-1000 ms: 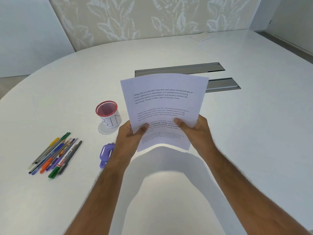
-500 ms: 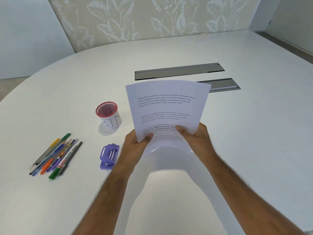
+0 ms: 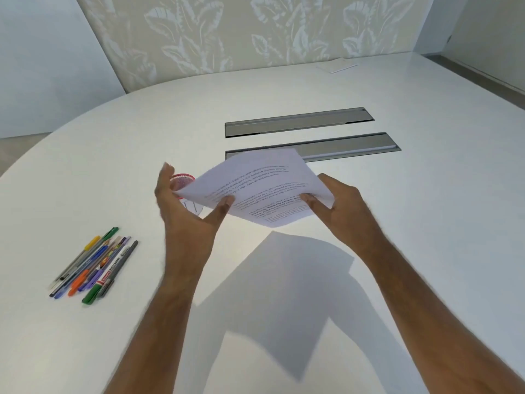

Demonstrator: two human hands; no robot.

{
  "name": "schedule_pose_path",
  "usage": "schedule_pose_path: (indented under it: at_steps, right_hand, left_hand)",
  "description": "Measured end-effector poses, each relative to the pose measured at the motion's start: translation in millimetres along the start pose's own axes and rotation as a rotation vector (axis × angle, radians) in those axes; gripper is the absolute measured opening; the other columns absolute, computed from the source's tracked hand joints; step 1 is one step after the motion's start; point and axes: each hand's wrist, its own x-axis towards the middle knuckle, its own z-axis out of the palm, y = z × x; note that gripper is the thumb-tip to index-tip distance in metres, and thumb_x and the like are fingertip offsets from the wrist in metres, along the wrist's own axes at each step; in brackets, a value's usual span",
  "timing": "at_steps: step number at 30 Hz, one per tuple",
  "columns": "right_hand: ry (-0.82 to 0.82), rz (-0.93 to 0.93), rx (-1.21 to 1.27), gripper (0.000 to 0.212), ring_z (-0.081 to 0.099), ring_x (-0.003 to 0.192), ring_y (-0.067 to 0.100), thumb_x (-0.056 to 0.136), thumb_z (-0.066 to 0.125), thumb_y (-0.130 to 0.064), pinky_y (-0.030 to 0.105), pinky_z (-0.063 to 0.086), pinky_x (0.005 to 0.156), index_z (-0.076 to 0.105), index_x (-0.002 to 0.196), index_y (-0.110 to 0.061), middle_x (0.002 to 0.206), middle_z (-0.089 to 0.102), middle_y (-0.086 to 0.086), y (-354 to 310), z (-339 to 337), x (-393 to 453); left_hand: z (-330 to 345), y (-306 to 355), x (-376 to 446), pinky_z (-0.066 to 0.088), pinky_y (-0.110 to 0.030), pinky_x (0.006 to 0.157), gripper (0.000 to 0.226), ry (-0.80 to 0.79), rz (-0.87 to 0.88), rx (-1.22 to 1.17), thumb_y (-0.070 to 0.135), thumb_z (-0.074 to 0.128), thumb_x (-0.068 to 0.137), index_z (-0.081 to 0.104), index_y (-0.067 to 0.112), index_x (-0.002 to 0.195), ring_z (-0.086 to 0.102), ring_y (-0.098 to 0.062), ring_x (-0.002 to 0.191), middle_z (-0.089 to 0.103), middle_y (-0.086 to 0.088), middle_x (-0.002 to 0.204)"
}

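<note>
A few printed white sheets point(image 3: 255, 189) hang almost flat above the white table point(image 3: 426, 223), their left corner pointing toward the cup. My right hand point(image 3: 338, 206) pinches their near right edge, thumb on top and fingers underneath. My left hand point(image 3: 184, 206) is at the left corner with its fingers straight and raised clear of the paper. Only its thumb touches the near edge of the sheets.
A red mesh cup point(image 3: 186, 179) stands partly hidden behind my left hand and the sheets. Several pens and markers point(image 3: 93, 265) lie at the left. Two grey metal hatches point(image 3: 298, 120) point(image 3: 349, 146) are set into the table beyond. A white pad point(image 3: 338, 65) lies far back.
The sheets tipped from upright to almost flat and turned. My left hand let go of its grip and spread its fingers. My left forearm now hides the purple object on the table.
</note>
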Motion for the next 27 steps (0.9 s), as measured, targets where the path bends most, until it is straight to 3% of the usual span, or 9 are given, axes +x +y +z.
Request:
schedule_pose_path:
  at_steps: [4, 5, 7, 12, 15, 17, 21, 24, 27]
  right_hand:
    - [-0.02, -0.055, -0.144, 0.008, 0.064, 0.086, 0.001, 0.103, 0.06, -0.032, 0.031, 0.055, 0.075, 0.06, 0.108, -0.038, 0.092, 0.069, -0.029, -11.4, -7.5, 1.8]
    - [-0.021, -0.063, -0.187, 0.009, 0.066, 0.089, 0.004, 0.103, 0.06, -0.029, 0.033, 0.056, 0.078, 0.061, 0.108, -0.037, 0.097, 0.072, -0.025, -14.6, -8.9, 2.4]
    - [-0.028, -0.107, -0.277, 0.014, 0.068, 0.091, 0.013, 0.101, 0.061, -0.022, 0.033, 0.056, 0.078, 0.065, 0.108, -0.035, 0.101, 0.076, -0.019, -20.8, -11.4, 2.8]
    - [-0.054, -0.232, -0.411, 0.021, 0.068, 0.082, 0.02, 0.096, 0.063, -0.014, 0.035, 0.057, 0.074, 0.072, 0.106, -0.031, 0.098, 0.079, -0.012, -32.9, -13.2, 3.4]
    - [-0.072, -0.224, -0.429, 0.018, 0.069, 0.084, 0.02, 0.098, 0.066, -0.018, 0.032, 0.057, 0.077, 0.073, 0.108, -0.031, 0.101, 0.081, -0.011, -31.6, -12.6, 4.6]
    - [-0.015, -0.24, -0.406, 0.018, 0.069, 0.097, 0.022, 0.095, 0.075, -0.021, 0.03, 0.05, 0.092, 0.073, 0.112, -0.028, 0.108, 0.08, -0.011, -27.7, -13.1, 4.0]
    - [0.157, -0.219, -0.319, 0.059, 0.052, 0.133, 0.018, 0.085, 0.082, -0.047, 0.039, 0.027, 0.119, 0.059, 0.135, -0.024, 0.139, 0.064, -0.007, -15.0, -20.2, 7.9]
    - [0.327, -0.074, -0.093, 0.094, 0.046, 0.144, 0.013, 0.071, 0.091, -0.056, 0.039, 0.031, 0.12, 0.045, 0.146, -0.023, 0.15, 0.048, -0.012, 0.8, -26.0, 11.8]
    - [0.375, 0.116, 0.169, 0.105, 0.046, 0.142, 0.009, 0.063, 0.093, -0.059, 0.036, 0.038, 0.121, 0.041, 0.146, -0.022, 0.149, 0.046, -0.013, 22.4, -31.1, 13.9]
  left_hand:
    - [-12.9, 19.3, 3.6, 0.027, -0.04, 0.123, 0.112, 0.061, 0.157, 0.26, 0.043, 0.088, 0.077, 0.018, 0.024, 0.162, 0.03, 0.011, 0.141, 0.027, 0.027, 0.159]
    - [-14.9, 22.1, 3.7, 0.02, -0.033, 0.125, 0.112, 0.053, 0.177, 0.301, 0.043, 0.089, 0.077, 0.019, 0.026, 0.162, 0.029, 0.014, 0.139, 0.029, 0.031, 0.156]
    - [-17.1, 27.2, 2.8, 0.018, -0.018, 0.118, 0.103, -0.009, 0.191, 0.363, 0.043, 0.088, 0.077, 0.027, 0.031, 0.159, 0.028, 0.023, 0.126, 0.042, 0.037, 0.14]
    - [-15.3, 33.7, -2.5, 0.053, -0.025, 0.087, 0.034, -0.192, 0.178, 0.354, 0.046, 0.08, 0.086, 0.07, 0.038, 0.118, 0.064, 0.0, 0.101, 0.064, 0.037, 0.112]
    - [-12.6, 32.8, -7.8, 0.048, -0.008, 0.066, 0.007, -0.23, 0.117, 0.261, 0.048, 0.071, 0.088, 0.075, 0.047, 0.094, 0.068, 0.003, 0.084, 0.073, 0.035, 0.091]
    - [-12.1, 31.0, -9.5, 0.047, -0.005, 0.064, 0.01, -0.257, 0.087, 0.21, 0.046, 0.072, 0.089, 0.072, 0.055, 0.085, 0.068, 0.004, 0.082, 0.071, 0.039, 0.086]
    - [-14.2, 17.5, -6.3, 0.047, -0.005, 0.055, 0.013, -0.247, -0.026, 0.105, 0.041, 0.082, 0.085, 0.074, 0.049, 0.08, 0.07, 0.006, 0.071, 0.071, 0.039, 0.078]
    - [-19.1, 8.8, -1.8, 0.053, -0.011, 0.053, 0.011, -0.235, -0.115, 0.004, 0.041, 0.084, 0.081, 0.077, 0.049, 0.083, 0.074, 0.001, 0.066, 0.077, 0.03, 0.08]
    - [-23.7, -0.4, 2.4, 0.058, -0.018, 0.056, 0.014, -0.236, -0.176, -0.053, 0.041, 0.086, 0.079, 0.078, 0.045, 0.091, 0.078, -0.008, 0.07, 0.081, 0.02, 0.088]
